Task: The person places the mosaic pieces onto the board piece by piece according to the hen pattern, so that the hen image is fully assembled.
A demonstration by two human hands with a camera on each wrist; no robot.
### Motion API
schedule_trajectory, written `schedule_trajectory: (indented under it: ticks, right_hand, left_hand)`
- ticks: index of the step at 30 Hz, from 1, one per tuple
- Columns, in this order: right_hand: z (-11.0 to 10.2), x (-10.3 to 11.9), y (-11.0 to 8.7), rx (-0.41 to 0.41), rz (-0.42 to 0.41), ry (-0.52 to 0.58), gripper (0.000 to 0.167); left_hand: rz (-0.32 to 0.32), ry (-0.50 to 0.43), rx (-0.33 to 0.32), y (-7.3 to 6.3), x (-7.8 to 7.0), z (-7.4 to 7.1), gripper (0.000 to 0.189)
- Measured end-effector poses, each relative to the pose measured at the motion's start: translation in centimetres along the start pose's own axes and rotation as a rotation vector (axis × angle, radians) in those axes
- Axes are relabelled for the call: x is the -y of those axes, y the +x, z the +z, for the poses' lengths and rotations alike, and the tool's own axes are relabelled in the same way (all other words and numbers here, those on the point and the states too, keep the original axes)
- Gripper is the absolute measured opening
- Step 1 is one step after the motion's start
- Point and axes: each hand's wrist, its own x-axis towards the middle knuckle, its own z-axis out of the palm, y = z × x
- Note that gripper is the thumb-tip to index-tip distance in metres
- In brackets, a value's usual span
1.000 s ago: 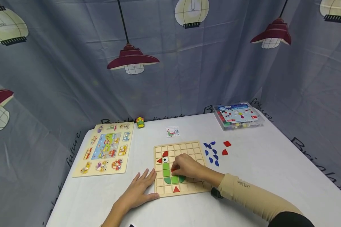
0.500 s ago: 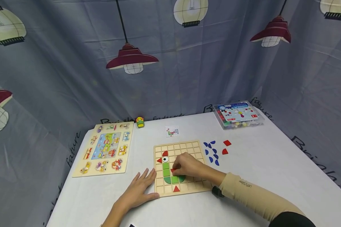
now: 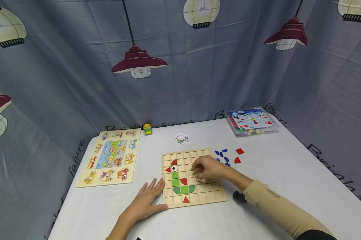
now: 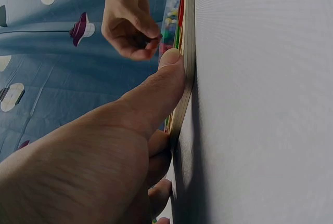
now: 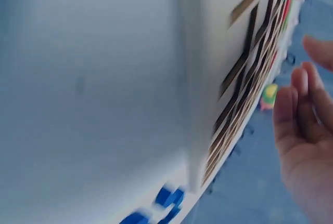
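Observation:
A wooden grid board [image 3: 204, 196] lies on the white table. Set in its cells are a white-and-black eye piece [image 3: 174, 168], green squares [image 3: 175, 182], green quarter-rounds [image 3: 192, 189] and red pieces, among them a red quarter-round [image 3: 184, 181] and a red triangle [image 3: 186, 199]. My left hand [image 3: 147, 200] rests on the table with its fingers spread, touching the board's left edge; its thumb [image 4: 169, 68] lies along the edge in the left wrist view. Over the board's right half hovers my right hand [image 3: 209, 167], fingers loosely bent, nothing visible between them in the right wrist view.
Blue pieces [image 3: 221, 154] lie right of the board, partly hidden by my right hand, beside two red pieces [image 3: 240, 151]. Behind the board is a pattern card [image 3: 182, 138]. A vehicle puzzle [image 3: 108, 158], small toy figure [image 3: 147, 129] and clear plastic box [image 3: 252, 122] stand farther out.
My right hand has let go of the red quarter-round, which now shows in a cell above the green row, and has moved right and up. My left hand has stayed put.

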Motion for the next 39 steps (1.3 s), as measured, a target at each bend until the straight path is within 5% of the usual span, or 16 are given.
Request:
schedule_trajectory:
  ticks: [16,25,39]
  right_hand:
    - [-4.1,-6.7,-3.0,-0.088,0.031,0.013,0.023]
    - [-7.2,-10.3,-4.1,-0.174,0.185,-0.097,0.028]
    - [-10.1,-14.7,-4.6,-0.139,0.339,-0.172,0.036]
  left_hand:
    - [-0.013,-0.013,0.015,0.1,0.2,0.2,0.092]
    - [-0.013,-0.011,0.014,0.1,0.2,0.1,0.091]
    - [-0.002,-0.007,0.004,0.0,0.0,0.0,0.091]
